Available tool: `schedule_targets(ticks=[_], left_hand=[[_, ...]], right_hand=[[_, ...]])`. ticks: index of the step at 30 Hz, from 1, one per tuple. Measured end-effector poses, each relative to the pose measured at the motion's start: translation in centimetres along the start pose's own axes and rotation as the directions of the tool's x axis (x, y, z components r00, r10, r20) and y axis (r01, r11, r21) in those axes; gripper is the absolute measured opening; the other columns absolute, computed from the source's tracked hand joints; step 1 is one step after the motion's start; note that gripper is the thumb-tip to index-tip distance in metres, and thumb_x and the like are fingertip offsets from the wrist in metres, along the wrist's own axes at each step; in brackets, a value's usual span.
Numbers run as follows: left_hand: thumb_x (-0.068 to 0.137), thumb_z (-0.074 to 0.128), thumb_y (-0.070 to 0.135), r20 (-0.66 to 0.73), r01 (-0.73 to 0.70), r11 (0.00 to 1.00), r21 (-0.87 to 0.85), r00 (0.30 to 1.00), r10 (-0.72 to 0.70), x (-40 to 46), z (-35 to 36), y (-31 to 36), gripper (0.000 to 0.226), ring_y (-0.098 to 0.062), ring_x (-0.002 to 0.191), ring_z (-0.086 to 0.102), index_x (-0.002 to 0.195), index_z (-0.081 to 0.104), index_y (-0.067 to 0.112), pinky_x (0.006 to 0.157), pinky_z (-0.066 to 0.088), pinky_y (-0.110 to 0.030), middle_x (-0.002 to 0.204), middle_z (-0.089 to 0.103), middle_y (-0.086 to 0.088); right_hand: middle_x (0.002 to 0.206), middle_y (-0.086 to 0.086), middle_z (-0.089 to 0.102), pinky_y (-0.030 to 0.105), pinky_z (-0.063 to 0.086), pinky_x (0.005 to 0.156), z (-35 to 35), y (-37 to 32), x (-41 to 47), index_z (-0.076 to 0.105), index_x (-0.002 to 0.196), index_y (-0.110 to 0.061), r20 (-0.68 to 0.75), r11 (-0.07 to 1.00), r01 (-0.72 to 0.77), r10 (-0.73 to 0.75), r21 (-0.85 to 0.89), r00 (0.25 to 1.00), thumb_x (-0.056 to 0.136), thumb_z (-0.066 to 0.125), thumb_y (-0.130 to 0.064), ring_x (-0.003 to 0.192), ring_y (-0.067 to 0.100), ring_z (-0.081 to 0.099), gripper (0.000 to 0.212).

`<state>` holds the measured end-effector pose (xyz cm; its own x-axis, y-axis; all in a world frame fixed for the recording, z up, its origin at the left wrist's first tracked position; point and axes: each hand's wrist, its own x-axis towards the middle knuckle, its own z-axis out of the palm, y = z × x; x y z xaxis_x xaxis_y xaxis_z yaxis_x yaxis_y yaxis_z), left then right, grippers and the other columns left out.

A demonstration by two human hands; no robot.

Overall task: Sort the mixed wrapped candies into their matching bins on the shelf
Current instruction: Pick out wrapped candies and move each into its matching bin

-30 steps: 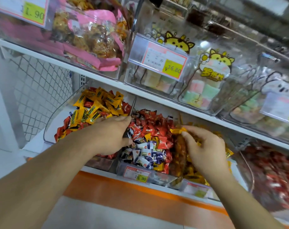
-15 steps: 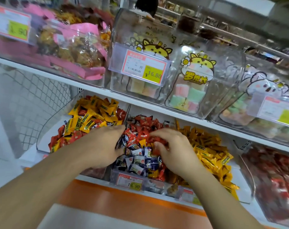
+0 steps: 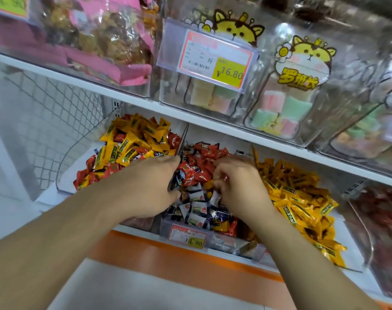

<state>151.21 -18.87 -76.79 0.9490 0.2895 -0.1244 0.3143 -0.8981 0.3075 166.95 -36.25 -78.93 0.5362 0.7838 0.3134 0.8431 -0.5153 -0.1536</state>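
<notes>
Candies [image 3: 197, 175] in red, white and dark wrappers lie jumbled in the middle bin [image 3: 213, 241], directly under and between our two hands. A second ago our right hand [image 3: 237, 186] was over in the bin of yellow candies [image 3: 298, 198] on its outer side, pinching a yellow piece; now it is back in the middle pile, fingers curled down into the wrappers, and we cannot tell whether they hold anything. We judge that the yellow piece has gone to its matching bin and that we are hunting for the next stray. Our left hand [image 3: 152, 186] stays cupped against the near left edge of the pile, fingers bent around a few dark wrappers. Beyond it sits the bin of mixed yellow and red candies [image 3: 127, 151], which looks unsorted.
</notes>
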Motion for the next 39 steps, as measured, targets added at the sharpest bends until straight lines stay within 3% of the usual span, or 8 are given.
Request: schedule_targets(ticks=[6,10,13,15,18,26,34,39], left_hand=[[0.1,0.055,0.053,-0.089,0.01,0.999,0.036,0.996,-0.007,0.3,0.7,1.4,0.092,-0.022,0.159,-0.01,0.164,-0.005,0.026,0.129,0.005,-0.046,0.172,-0.007,-0.002],[0.101,0.056,0.047,-0.219,-0.117,0.993,-0.001,0.969,0.114,0.4,1.1,3.0,0.074,-0.017,0.158,0.0,0.163,0.019,0.031,0.127,0.007,-0.042,0.169,0.01,0.005],[0.103,0.056,0.042,-0.251,-0.182,0.983,0.0,0.952,0.176,1.0,1.8,4.1,0.057,-0.012,0.153,0.016,0.156,0.037,0.032,0.125,0.01,-0.035,0.162,0.028,0.011],[0.103,0.056,0.042,-0.268,-0.189,0.982,0.012,0.946,0.185,1.8,2.3,4.9,0.048,-0.012,0.143,0.033,0.149,0.048,0.032,0.122,0.018,-0.034,0.153,0.043,0.013],[0.101,0.059,0.044,-0.299,-0.163,0.984,0.068,0.938,0.176,3.5,3.3,5.6,0.037,-0.015,0.129,0.047,0.135,0.063,0.032,0.114,0.028,-0.037,0.136,0.057,0.012],[0.097,0.062,0.053,-0.314,-0.009,0.991,0.132,0.948,0.05,7.1,5.7,7.3,0.026,-0.018,0.118,0.05,0.098,0.075,0.03,0.105,0.032,-0.039,0.121,0.061,0.01],[0.094,0.069,0.021,-0.374,0.014,0.997,-0.079,0.926,-0.042,6.6,6.0,7.2,0.018,-0.017,0.114,0.052,0.078,0.073,0.029,0.096,0.032,-0.032,0.113,0.065,0.01],[0.098,0.067,0.023,-0.456,-0.038,0.952,-0.305,0.883,-0.111,4.2,3.5,7.2,0.017,-0.006,0.066,0.066,0.085,0.073,0.031,0.069,0.06,-0.031,0.091,0.073,0.011]], right_hand=[[0.069,-0.012,0.061,0.014,0.035,0.05,-4.9,1.0,-3.4,0.061,0.092,-0.029,-0.147,0.942,-0.261,0.294,0.212,0.944,0.098,0.068,-0.029,0.052,0.004,0.055,0.009],[0.082,-0.018,0.066,0.018,0.038,0.059,-7.3,3.8,-6.8,0.066,0.094,-0.026,-0.266,0.855,-0.417,0.498,0.307,0.825,0.095,0.072,-0.03,0.071,0.0,0.06,0.007],[0.092,-0.004,0.07,0.029,0.034,0.071,-8.0,5.9,-8.2,0.069,0.103,-0.019,-0.26,0.834,-0.526,0.551,0.163,0.793,0.093,0.073,-0.026,0.089,0.025,0.064,0.013],[0.104,0.009,0.072,0.035,0.044,0.08,-8.0,6.3,-8.4,0.069,0.113,-0.015,-0.197,0.832,-0.551,0.552,0.062,0.81,0.091,0.073,-0.024,0.101,0.034,0.064,0.025],[0.114,0.002,0.069,0.028,0.041,0.086,-7.6,5.2,-8.1,0.068,0.119,-0.021,-0.122,0.866,-0.494,0.501,0.082,0.857,0.092,0.072,-0.021,0.11,0.027,0.061,0.027],[0.118,0.0,0.063,0.02,0.035,0.095,-5.4,3.2,-6.6,0.066,0.121,-0.016,-0.072,0.944,-0.297,0.31,0.145,0.948,0.092,0.067,-0.011,0.12,0.02,0.054,0.03],[0.122,-0.001,0.063,0.018,0.034,0.099,-5.6,3.0,-7.2,0.066,0.122,-0.016,-0.059,0.945,-0.281,0.294,0.169,0.954,0.094,0.063,-0.009,0.126,0.019,0.051,0.03],[0.12,-0.002,0.065,0.02,0.038,0.099,-5.0,2.7,-7.2,0.067,0.119,-0.015,-0.093,0.95,-0.257,0.275,0.176,0.957,0.091,0.066,-0.008,0.124,0.018,0.054,0.029]])
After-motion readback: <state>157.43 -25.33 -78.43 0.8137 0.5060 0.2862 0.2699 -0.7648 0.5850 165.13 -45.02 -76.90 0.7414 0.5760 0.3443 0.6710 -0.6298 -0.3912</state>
